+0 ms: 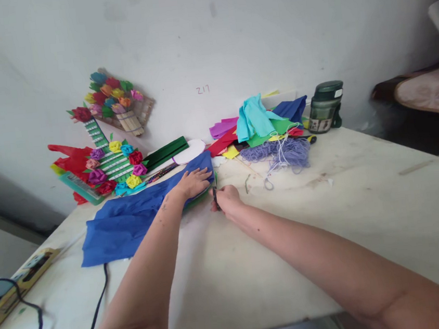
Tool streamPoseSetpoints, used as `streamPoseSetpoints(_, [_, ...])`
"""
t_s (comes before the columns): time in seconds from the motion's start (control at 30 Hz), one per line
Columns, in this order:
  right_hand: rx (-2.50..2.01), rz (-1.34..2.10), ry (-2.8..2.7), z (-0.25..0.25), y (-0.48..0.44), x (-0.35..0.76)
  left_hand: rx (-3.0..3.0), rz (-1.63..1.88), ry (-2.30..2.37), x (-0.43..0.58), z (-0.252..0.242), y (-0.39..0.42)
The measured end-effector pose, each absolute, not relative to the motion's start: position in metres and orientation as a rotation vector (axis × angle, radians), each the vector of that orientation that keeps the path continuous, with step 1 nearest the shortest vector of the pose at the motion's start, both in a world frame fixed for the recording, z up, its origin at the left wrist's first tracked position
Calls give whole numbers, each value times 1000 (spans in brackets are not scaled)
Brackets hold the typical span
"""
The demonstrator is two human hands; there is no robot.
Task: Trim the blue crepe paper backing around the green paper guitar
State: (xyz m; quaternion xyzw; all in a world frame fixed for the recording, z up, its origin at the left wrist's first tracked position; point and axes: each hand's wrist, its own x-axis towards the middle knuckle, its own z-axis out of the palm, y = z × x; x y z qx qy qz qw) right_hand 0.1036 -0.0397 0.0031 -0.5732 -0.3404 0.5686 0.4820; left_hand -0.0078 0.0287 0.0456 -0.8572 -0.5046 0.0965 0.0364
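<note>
My left hand (196, 182) lies flat, fingers stretched out, on a long blue sheet of crepe paper or cloth (124, 232) that spreads over the left of the table. A green edge peeks out from under the blue sheet below my palm. My right hand (229, 199) is closed around dark-handled scissors (216, 199) at the right end of the sheet. Their blades are too small and hidden to tell whether they are apart. A thin green scrap (246, 183) lies just right of my right hand.
At the back left stands a guitar-shaped craft (115, 165) ringed with paper flowers. Folded coloured paper (254, 121), purple yarn (281, 153) and a green bottle (324, 109) sit along the wall. A power strip (23, 279) and black cord (100, 297) are at the left.
</note>
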Motion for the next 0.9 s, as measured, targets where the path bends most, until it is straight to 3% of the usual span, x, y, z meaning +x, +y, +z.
streamPoseSetpoints(0.9, [-1399,1375,-847,7,-36,110,-2320,-196,-1548,6,15,-11])
